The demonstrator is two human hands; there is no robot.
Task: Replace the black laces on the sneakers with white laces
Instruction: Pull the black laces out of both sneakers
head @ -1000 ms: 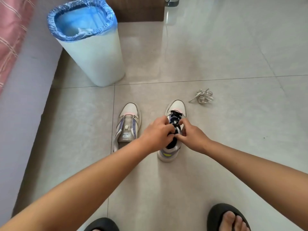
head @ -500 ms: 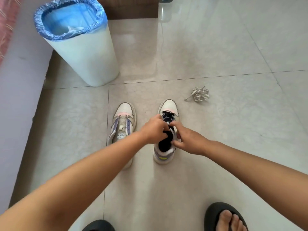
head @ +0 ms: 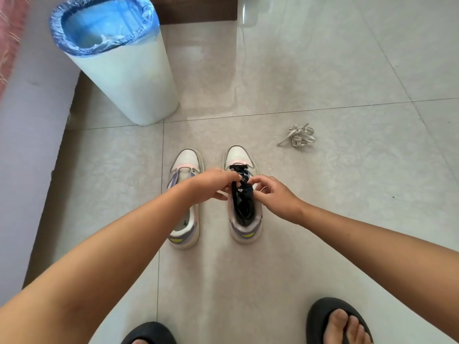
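Note:
Two white sneakers stand side by side on the tiled floor, toes pointing away from me. The left sneaker (head: 185, 167) has no lace in its eyelets. The right sneaker (head: 244, 227) carries a black lace (head: 242, 194), threaded near the toe and loose over the tongue. My left hand (head: 211, 186) pinches the black lace from the left side. From the right, my right hand (head: 274, 194) pinches the same lace with curled fingers. A bundle of white laces (head: 299, 136) lies on the floor, beyond and to the right of the right sneaker.
A white bin (head: 124, 68) with a blue liner stands behind the sneakers at the left. A pale wall or bed side (head: 29, 145) runs along the left edge. My feet in black slippers (head: 330, 319) are at the bottom.
Both hands have moved toward the toe along the right sneaker's lacing, and more loose black lace now shows over the tongue. The view has shifted slightly.

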